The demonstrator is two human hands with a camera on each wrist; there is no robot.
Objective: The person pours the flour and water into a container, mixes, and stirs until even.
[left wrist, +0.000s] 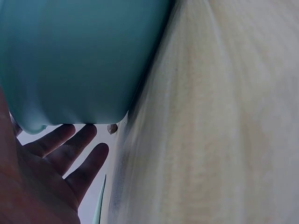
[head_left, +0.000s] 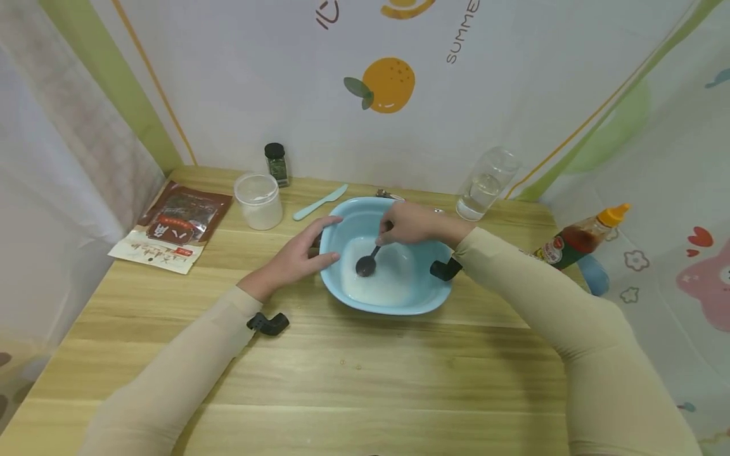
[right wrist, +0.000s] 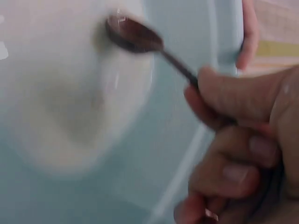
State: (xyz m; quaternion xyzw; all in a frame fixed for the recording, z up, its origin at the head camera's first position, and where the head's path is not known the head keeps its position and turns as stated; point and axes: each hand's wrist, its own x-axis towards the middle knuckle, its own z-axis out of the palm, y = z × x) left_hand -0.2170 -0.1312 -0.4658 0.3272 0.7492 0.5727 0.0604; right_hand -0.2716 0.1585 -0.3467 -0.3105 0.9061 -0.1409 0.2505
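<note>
A light blue basin (head_left: 388, 308) stands on the table with a milky white liquid (head_left: 371, 291) in its bottom. My left hand (head_left: 293, 258) holds the basin's left rim, thumb over the edge; in the left wrist view its other fingers (left wrist: 84, 170) are spread, tips against the outer wall. Over the basin, my right hand (head_left: 407, 223) pinches the handle of a dark spoon (head_left: 365, 266) between thumb and curled fingers. The right wrist view shows the spoon's bowl (right wrist: 133, 35) tilted at the liquid, slightly blurred.
Behind my left hand are a brown-and-white food packet (head_left: 178, 225), a clear jar (head_left: 259, 202), a black-capped spice jar (head_left: 276, 164) and a pale blue knife (head_left: 320, 202). A glass of water (head_left: 481, 190) stands back right; a sauce bottle (head_left: 578, 239) is at the right edge.
</note>
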